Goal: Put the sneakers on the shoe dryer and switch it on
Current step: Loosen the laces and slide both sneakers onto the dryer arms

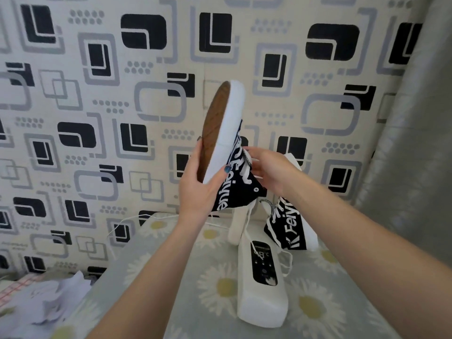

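Observation:
A black high-top sneaker (226,133) with white lettering and a brown sole is held upside down, toe up, above the left arm of the white shoe dryer (261,289). My left hand (198,184) grips its heel and sole. My right hand (269,170) holds its laces and tongue side. The second sneaker (292,226) sits toe up on the dryer's right arm, partly hidden behind my right forearm. The dryer's dark control panel (264,261) shows lit digits.
The dryer stands on a table with a daisy-print cloth (220,285). A white cord (127,222) runs off to the left along the patterned wall. Crumpled white paper (49,297) lies at lower left. A grey curtain (415,143) hangs at the right.

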`<state>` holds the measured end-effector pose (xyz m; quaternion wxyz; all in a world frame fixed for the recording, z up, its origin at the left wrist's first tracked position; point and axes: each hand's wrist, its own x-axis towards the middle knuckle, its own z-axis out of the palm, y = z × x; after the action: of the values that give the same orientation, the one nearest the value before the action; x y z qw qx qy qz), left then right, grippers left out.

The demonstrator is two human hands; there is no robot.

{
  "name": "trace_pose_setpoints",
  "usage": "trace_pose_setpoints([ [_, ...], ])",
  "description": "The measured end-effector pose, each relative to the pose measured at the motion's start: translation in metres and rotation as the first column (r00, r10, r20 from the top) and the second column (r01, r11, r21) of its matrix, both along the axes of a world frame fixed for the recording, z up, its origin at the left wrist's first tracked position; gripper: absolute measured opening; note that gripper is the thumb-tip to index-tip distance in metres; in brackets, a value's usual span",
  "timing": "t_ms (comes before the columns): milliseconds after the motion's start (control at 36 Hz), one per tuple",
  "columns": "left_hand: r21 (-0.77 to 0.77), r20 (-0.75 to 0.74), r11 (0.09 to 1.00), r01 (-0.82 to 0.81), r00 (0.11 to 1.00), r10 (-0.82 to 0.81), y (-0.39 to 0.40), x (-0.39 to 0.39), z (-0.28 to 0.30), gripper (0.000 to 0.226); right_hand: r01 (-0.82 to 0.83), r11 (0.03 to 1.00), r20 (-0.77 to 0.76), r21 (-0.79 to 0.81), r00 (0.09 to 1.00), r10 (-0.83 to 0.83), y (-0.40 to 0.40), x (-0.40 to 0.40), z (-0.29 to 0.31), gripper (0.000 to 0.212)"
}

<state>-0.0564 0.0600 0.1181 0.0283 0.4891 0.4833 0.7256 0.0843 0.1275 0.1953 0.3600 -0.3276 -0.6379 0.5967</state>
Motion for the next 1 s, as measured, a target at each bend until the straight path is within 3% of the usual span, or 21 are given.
trace_pose_setpoints([
  [222,-0.025,-0.093,0.999,0.023,0.995,-0.025,0.039,-0.014,0.009,0.08,0.223,0.962,0.183,0.155,0.951,-0.249,0.025,-0.009,0.004,0.034],
  [333,-0.052,-0.171,0.999,0.004,0.985,-0.013,0.051,-0.019,0.013,0.08,0.311,0.945,0.179,0.105,0.929,-0.325,0.037,-0.01,0.001,0.043],
  [444,-0.094,-0.209,0.996,0.0,0.978,-0.019,0.061,-0.023,0.018,0.082,0.281,0.959,0.034,-0.043,0.959,-0.28,0.045,-0.009,-0.007,0.029],
  [722,-0.209,-0.399,0.977,-0.041,0.916,-0.047,0.073,-0.028,0.027,0.083,0.228,0.944,-0.173,-0.239,0.946,-0.273,0.051,-0.01,-0.034,0.025],
  [861,-0.258,-0.431,0.965,-0.045,0.899,-0.074,0.079,-0.031,0.027,0.079,0.218,0.926,-0.206,-0.309,0.935,-0.29,0.059,-0.014,-0.047,0.015],
  [1000,-0.305,-0.423,0.952,-0.019,0.899,-0.117,0.084,-0.034,0.021,0.075,0.26,0.905,-0.173,-0.337,0.928,-0.331,0.065,-0.017,-0.059,0.03],
])
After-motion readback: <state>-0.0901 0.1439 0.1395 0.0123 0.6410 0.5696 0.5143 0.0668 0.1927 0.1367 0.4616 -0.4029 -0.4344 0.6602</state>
